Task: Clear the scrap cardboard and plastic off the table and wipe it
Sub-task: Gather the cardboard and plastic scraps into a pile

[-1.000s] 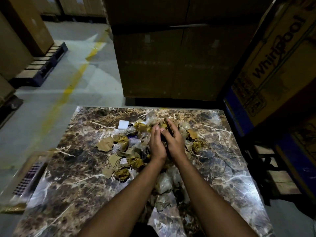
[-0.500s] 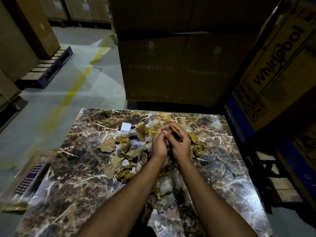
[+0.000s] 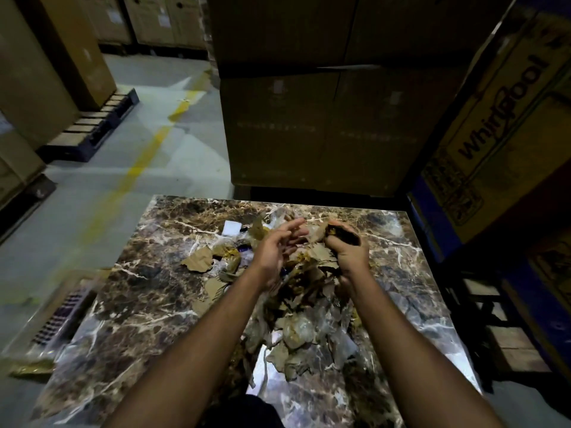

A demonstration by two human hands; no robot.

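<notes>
A crumpled wad of cardboard scraps (image 3: pixel 335 234) is clenched in the right hand (image 3: pixel 350 251), lifted above the marble table (image 3: pixel 129 291), while the left hand (image 3: pixel 273 253) is held loose-fingered beside it, gripping nothing. More torn cardboard and plastic film (image 3: pixel 296 329) is left strewn mid-table. The handful is best compacted firmly, so nothing is shed on removal.

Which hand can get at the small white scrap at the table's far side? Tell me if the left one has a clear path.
Probably yes: the left hand is open, holds nothing, and the white scrap lies uncovered just beyond it.
</notes>
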